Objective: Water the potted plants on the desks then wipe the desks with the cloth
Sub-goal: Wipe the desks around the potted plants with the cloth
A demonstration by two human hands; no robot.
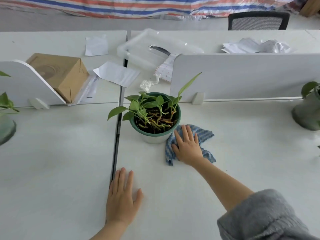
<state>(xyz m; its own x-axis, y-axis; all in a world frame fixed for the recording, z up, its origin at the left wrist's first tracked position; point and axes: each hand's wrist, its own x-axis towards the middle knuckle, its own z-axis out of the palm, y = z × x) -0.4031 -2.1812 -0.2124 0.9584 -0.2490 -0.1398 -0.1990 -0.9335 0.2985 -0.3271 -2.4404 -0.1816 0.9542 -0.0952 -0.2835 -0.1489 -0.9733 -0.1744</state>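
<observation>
The blue checked cloth [204, 135] lies bunched on the white desk [242, 144], touching the base of the green potted plant [155, 118]. It looks soft and limp, so I press from above rather than pinch. My right hand [187, 147] lies flat and spread on it; my left hand [122, 196] rests open, empty, by the desk seam [116, 135].

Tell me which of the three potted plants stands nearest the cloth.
The middle potted plant in the green-rimmed pot: the blue checked cloth under the right hand touches its base. The other two stand at the far edges.
</observation>
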